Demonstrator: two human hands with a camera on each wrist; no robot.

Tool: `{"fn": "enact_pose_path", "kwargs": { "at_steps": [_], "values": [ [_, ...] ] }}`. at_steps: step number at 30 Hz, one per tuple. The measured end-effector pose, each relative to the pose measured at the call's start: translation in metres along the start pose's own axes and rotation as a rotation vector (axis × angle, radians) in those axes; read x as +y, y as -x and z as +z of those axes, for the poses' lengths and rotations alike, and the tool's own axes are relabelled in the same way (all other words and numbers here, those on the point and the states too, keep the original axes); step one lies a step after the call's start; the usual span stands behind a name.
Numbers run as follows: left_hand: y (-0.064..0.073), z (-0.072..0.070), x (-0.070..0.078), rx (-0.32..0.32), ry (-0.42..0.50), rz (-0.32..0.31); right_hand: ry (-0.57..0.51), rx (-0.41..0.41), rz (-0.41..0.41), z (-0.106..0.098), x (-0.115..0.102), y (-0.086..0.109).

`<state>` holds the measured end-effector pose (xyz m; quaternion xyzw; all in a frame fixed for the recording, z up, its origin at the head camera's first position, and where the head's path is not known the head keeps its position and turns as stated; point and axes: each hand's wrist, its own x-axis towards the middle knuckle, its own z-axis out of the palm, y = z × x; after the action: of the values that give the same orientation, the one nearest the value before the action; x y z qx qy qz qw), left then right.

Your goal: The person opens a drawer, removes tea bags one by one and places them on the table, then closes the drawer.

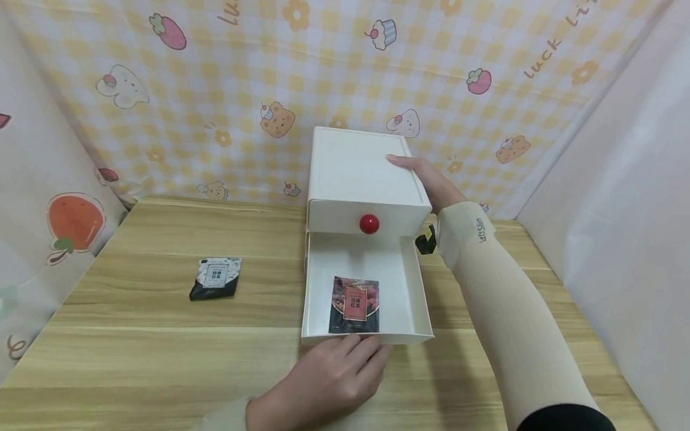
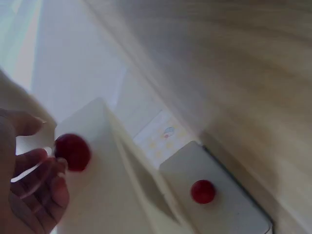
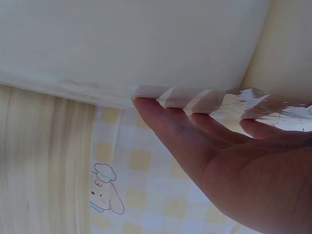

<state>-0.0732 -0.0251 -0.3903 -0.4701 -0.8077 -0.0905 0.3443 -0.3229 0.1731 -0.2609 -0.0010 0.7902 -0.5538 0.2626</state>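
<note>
A white two-drawer box (image 1: 363, 167) stands on the wooden table, its lower drawer (image 1: 401, 281) pulled out. Inside that drawer, near its front wall, lies a red-and-black tea packet (image 1: 354, 305). My left hand (image 1: 336, 377) is at the drawer's front. In the left wrist view its fingertips meet the lower red knob (image 2: 73, 152), with the thumb apart from it. My right hand (image 1: 433, 182) steadies the box: thumb on the top, straight fingers (image 3: 170, 126) against the side. To the left, a white-and-black tea packet (image 1: 215, 278) lies on the table.
The upper drawer, with its red knob (image 1: 369, 224), is closed above the pulled-out one. A small black object (image 1: 426, 240) shows by the right wrist. Behind the box hangs a yellow checked cloth (image 1: 226, 90), and pale sheets (image 1: 620, 149) flank the table.
</note>
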Motion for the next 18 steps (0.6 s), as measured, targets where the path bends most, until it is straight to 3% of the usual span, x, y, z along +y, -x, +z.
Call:
{"fn": "enact_pose_path", "kwargs": {
  "at_steps": [5, 8, 10, 12, 15, 18],
  "values": [
    [-0.012, -0.013, -0.013, 0.109, 0.098, -0.030, -0.008, -0.006, -0.008, 0.000, 0.000, -0.001],
    [-0.020, -0.022, -0.026, 0.080, 0.176, -0.095, -0.011, -0.013, -0.012, 0.000, 0.000, -0.001],
    [-0.026, -0.026, -0.037, 0.000, 0.242, -0.158, -0.012, -0.015, -0.012, -0.001, 0.000, -0.001],
    [-0.031, -0.027, -0.049, -0.119, 0.308, -0.211, -0.012, -0.015, -0.010, -0.001, 0.000, 0.000],
    [-0.037, -0.027, -0.066, -0.340, 0.371, -0.239, -0.021, -0.016, -0.005, -0.001, 0.001, 0.001],
    [-0.042, -0.028, -0.076, -0.520, 0.420, -0.223, -0.029, -0.018, -0.011, 0.000, 0.002, 0.001]
  ]
}}
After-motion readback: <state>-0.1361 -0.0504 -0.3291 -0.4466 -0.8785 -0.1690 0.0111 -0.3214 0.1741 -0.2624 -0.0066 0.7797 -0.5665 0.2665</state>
